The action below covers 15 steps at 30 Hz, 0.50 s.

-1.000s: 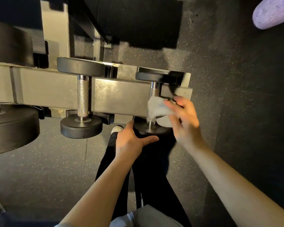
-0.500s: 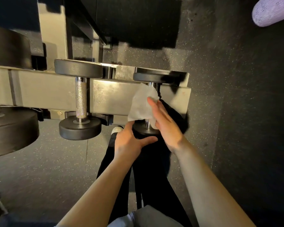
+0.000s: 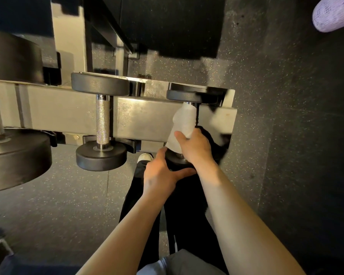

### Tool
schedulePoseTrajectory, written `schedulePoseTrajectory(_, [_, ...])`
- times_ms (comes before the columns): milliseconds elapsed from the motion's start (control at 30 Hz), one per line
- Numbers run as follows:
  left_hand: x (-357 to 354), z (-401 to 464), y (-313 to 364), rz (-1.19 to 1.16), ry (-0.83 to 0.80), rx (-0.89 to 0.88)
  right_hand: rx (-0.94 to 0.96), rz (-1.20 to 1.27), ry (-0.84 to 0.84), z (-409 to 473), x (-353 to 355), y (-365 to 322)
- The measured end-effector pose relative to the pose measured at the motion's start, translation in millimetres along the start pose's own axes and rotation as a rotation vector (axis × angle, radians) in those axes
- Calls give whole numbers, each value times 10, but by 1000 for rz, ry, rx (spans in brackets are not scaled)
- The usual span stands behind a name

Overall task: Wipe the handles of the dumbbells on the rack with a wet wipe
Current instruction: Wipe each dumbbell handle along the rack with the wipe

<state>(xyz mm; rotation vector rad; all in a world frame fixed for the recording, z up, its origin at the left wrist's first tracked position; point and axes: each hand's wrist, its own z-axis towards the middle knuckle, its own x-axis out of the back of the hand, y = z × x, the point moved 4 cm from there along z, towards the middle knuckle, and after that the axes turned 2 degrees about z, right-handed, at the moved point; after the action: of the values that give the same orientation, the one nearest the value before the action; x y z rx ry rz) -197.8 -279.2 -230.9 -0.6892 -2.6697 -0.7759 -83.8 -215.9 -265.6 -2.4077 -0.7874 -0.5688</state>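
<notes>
While the white wet wipe (image 3: pixel 182 124) is wrapped around the handle of the small black dumbbell (image 3: pixel 187 96) at the grey steel rack's (image 3: pixel 68 114) right end, it is gripped by the closed right hand (image 3: pixel 196 147). That dumbbell's near head is cupped by the left hand (image 3: pixel 161 173). Left of it, a knurled-handled black dumbbell (image 3: pixel 102 124) is racked, untouched.

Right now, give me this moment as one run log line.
step: wiping end dumbbell handle | right hand: wipe around handle | left hand: bracing near weight | next dumbbell: untouched
</notes>
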Motion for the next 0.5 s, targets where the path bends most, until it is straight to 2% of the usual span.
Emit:
schedulePoseTrajectory(33, [4, 0, 0, -5, 2, -5, -14, -4, -25, 33, 13, -2])
schedulePoseTrajectory(100, [6, 4, 1, -4, 2, -7, -42, 186, -54, 54, 5, -55])
schedulePoseTrajectory(167, [-2, 16, -17, 0, -7, -2, -42, 378, -6, 77, -12, -132])
schedulePoseTrajectory(267, [-14, 37, -31, -7, -16, 9, -1, 498, 89, 203, 53, -297])
schedulePoseTrajectory(433, [-20, 56, -38, 19, -6, 9, 136, 513, 44, 272, 137, -348])
schedulePoseTrajectory(500, [-9, 38, -17, 12, 6, -17, 124, 474, 12, 187, 102, -261])
